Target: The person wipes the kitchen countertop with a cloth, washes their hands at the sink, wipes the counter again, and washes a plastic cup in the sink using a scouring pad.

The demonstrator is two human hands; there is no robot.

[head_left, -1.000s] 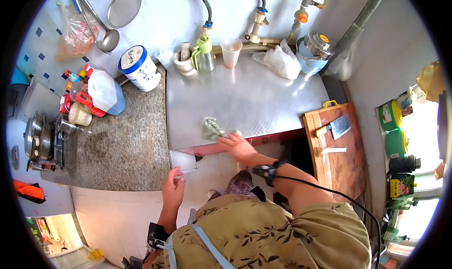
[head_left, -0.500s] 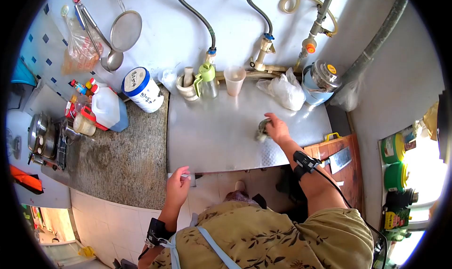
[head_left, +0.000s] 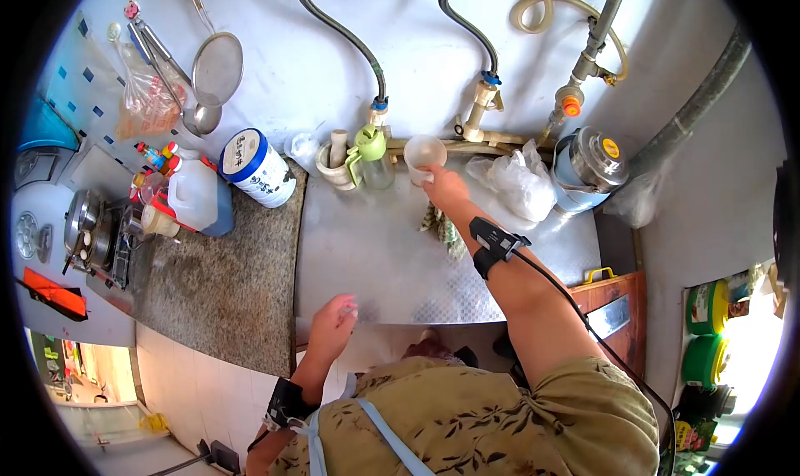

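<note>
My right hand [head_left: 447,188] reaches over the metal counter [head_left: 375,259] with its fingers closed on the front of a translucent plastic cup [head_left: 423,153] near the back wall. A green and white cloth [head_left: 446,230] lies crumpled on the metal just below that hand, partly behind the forearm. My left hand [head_left: 332,326] hangs in front of the counter's near edge, fingers loosely curled and apart, holding nothing. Left of the cup stand a green-lidded glass jug [head_left: 375,161] and a stone mortar with a pestle [head_left: 335,168].
A white plastic bag [head_left: 523,184] and a blue container with a metal pot [head_left: 587,172] stand right of the cup. On the left granite counter [head_left: 225,284] are a white tub [head_left: 258,168], a large jug [head_left: 200,197] and pots. A cleaver [head_left: 610,316] rests at right.
My right hand moved from the front edge to the right, then up and left to the cup, and took hold of it. The cloth was let go on the counter.
</note>
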